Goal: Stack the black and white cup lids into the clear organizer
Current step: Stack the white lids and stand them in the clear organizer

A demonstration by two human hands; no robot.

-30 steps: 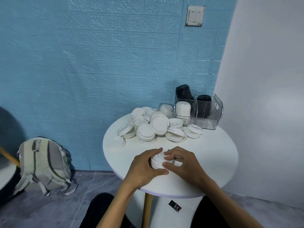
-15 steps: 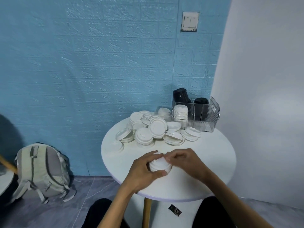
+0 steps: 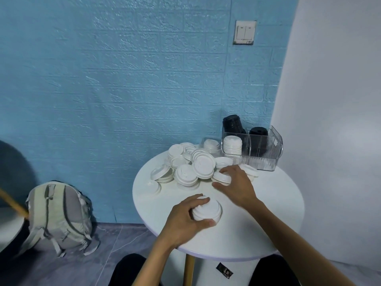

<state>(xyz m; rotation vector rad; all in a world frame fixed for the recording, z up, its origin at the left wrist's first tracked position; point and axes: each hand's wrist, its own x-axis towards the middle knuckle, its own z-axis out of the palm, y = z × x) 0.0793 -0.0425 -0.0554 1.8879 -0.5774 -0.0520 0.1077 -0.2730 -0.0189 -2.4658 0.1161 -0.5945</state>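
My left hand point(image 3: 184, 216) grips a short stack of white lids point(image 3: 208, 210) standing on the round white table point(image 3: 257, 226) near its front. My right hand point(image 3: 237, 185) is stretched toward the loose pile of white lids point(image 3: 192, 167), its fingers curled over one white lid point(image 3: 221, 176) at the pile's right edge. The clear organizer point(image 3: 261, 155) stands at the table's back right; it holds a white lid stack point(image 3: 232, 143) in its left slot and black lid stacks point(image 3: 233, 123) behind.
A blue brick-pattern wall runs behind the table and a white wall stands at the right. A grey backpack point(image 3: 59, 215) leans on the floor at the left. A wall switch point(image 3: 245, 32) sits high up. My dark-clad knees are under the table's front edge.
My right hand has let go of the lid stack and moved forward to the loose pile. My left hand stays on the stack.
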